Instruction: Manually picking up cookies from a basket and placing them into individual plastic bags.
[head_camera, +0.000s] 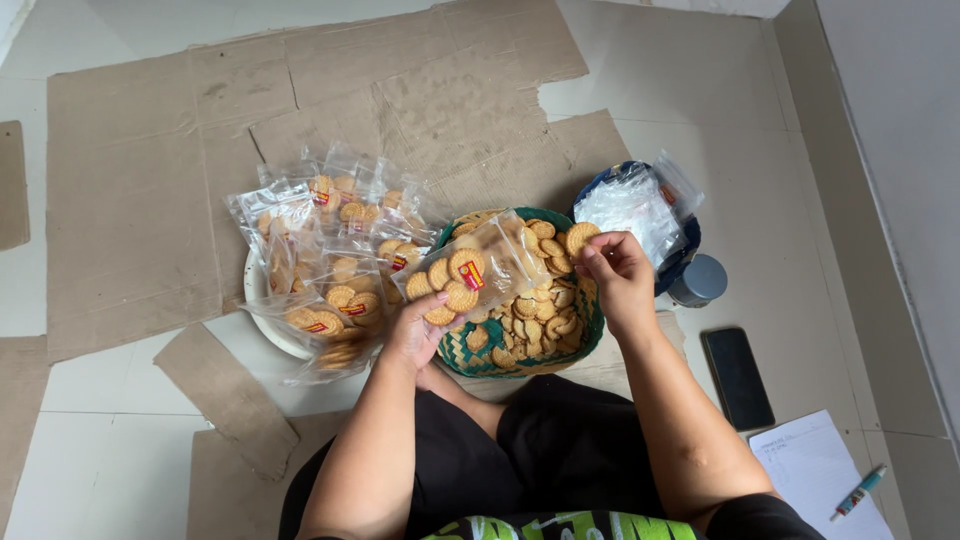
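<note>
I'm watching the clear bag of biscuits (470, 272): it's hanging tilted just above the woven green basket (590, 335), partly filled with round biscuits. My left hand (415, 335) is pinching the bag's lower left end, fingers curled around it. My right hand (615, 272) is pinching one loose round biscuit (581, 236) at the bag's open right end, fingertips closed on it. The basket is sitting in front of my knees, holding a pile of loose biscuits (530, 325). Just left of it, filled bags (335, 255) are stacking up on a white plate (262, 320). To the right, a blue bowl (686, 250) is holding empty clear bags (630, 205), a grey cylinder (698, 281) beside it. A phone (738, 378), paper sheet (815, 470) and pen (858, 491) are lying further right, flattened cardboard (130, 200) underneath.
</note>
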